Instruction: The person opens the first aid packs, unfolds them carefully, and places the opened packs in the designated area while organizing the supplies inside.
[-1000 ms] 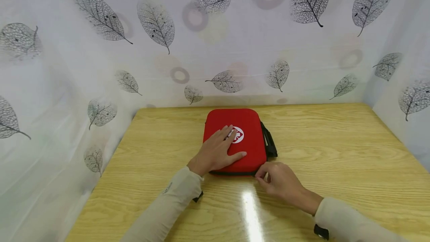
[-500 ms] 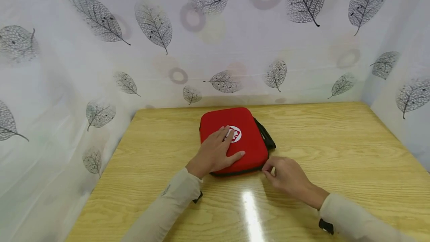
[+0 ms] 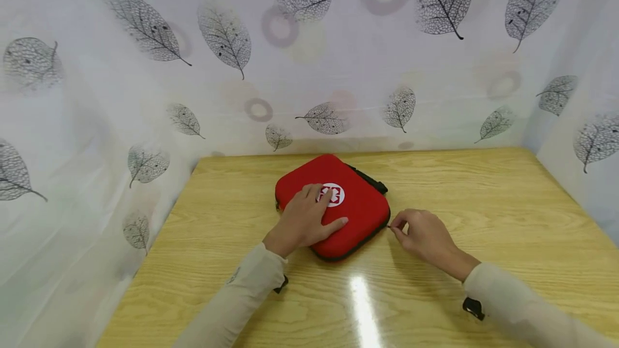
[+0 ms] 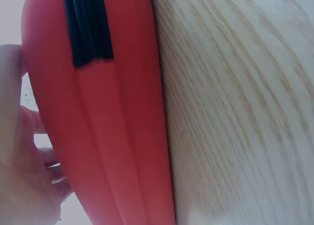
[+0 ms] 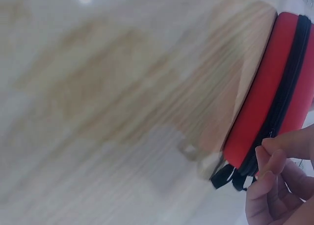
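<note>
A red zippered first-aid case (image 3: pixel 360 205) lies flat on the wooden table, turned with one corner toward me. Its lid bears a white round emblem (image 3: pixel 338 191). My left hand (image 3: pixel 304 218) rests on the lid with fingers spread, partly over the emblem. At the case's right corner, my right hand (image 3: pixel 427 238) pinches a zipper pull between thumb and forefinger; the fingertips mostly hide the pull. In the right wrist view a black zipper (image 5: pixel 284 83) runs along the side wall, closed along the stretch that shows. The left wrist view has the zipper's black end (image 4: pixel 92 29) on the red wall.
A black carry handle (image 3: pixel 371 179) sticks out at the case's back right side. The wooden table (image 3: pixel 483 203) extends around the case. Leaf-printed white curtains (image 3: pixel 309 69) stand behind it and at both sides.
The case has turned counterclockwise under my left hand, its handle swinging toward the back. My right hand has moved right and away from me, still pinching the zipper pull.
</note>
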Action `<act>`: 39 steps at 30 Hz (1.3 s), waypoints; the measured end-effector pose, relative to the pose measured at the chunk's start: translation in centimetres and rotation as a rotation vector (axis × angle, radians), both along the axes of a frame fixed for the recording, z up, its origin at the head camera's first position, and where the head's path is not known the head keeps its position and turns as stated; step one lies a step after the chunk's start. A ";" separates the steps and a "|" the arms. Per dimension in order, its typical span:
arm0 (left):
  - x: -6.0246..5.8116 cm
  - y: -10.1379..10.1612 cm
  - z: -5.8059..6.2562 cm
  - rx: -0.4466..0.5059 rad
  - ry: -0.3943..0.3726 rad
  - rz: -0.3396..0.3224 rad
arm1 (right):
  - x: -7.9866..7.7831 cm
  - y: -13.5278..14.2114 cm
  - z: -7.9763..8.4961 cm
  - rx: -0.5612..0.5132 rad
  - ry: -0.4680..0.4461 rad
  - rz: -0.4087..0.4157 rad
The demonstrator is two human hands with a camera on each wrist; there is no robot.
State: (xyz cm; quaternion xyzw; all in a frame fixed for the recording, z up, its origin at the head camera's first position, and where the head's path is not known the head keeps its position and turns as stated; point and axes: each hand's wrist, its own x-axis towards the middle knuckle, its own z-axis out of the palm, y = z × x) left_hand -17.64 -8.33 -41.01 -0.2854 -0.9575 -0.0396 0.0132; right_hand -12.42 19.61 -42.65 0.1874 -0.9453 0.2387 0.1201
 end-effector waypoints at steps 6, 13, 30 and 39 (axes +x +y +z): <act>-0.1 -0.4 -0.2 0.047 -0.051 -0.017 | -1.4 0.6 0.0 0.004 -0.009 -0.021; 0.0 -0.6 -0.1 0.090 -0.092 -0.031 | -3.5 1.2 0.1 0.018 -0.038 -0.033; 0.2 -0.6 0.1 0.064 -0.002 -0.040 | -8.5 1.9 0.8 0.030 -0.088 0.000; 0.0 -0.4 -0.2 0.145 -0.047 -0.037 | -10.5 1.8 0.9 0.047 -0.142 0.001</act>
